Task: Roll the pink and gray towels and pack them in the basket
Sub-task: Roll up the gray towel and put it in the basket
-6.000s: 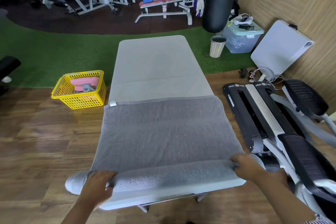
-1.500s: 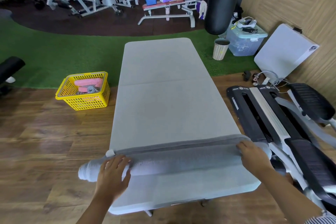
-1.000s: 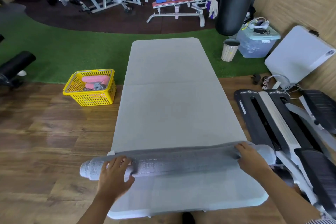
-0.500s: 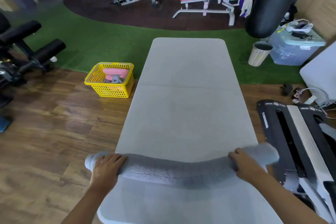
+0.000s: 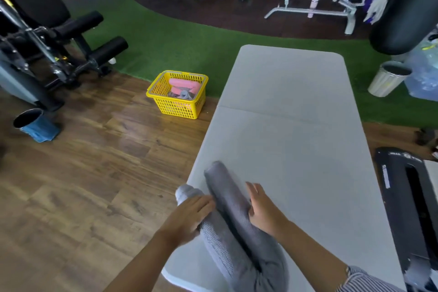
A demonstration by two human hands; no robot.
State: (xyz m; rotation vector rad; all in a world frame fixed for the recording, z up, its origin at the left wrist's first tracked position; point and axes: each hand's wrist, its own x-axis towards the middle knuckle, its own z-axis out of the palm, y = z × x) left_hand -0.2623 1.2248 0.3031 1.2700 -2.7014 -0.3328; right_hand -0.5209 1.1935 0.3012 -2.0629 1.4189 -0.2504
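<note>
gray towel (image 5: 237, 225) doubled on table (image 5: 296, 140) | L hand (image 5: 189, 218) + R hand (image 5: 263, 211) pressing sides

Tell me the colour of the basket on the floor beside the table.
Bright yellow: the basket, seen in the head view, the only one.

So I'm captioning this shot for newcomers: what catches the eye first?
The rolled gray towel, folded double at the white table's near left corner, pressed between the left hand and right hand. Then the yellow basket on the wood floor left of the table, holding a pink towel roll.
</note>
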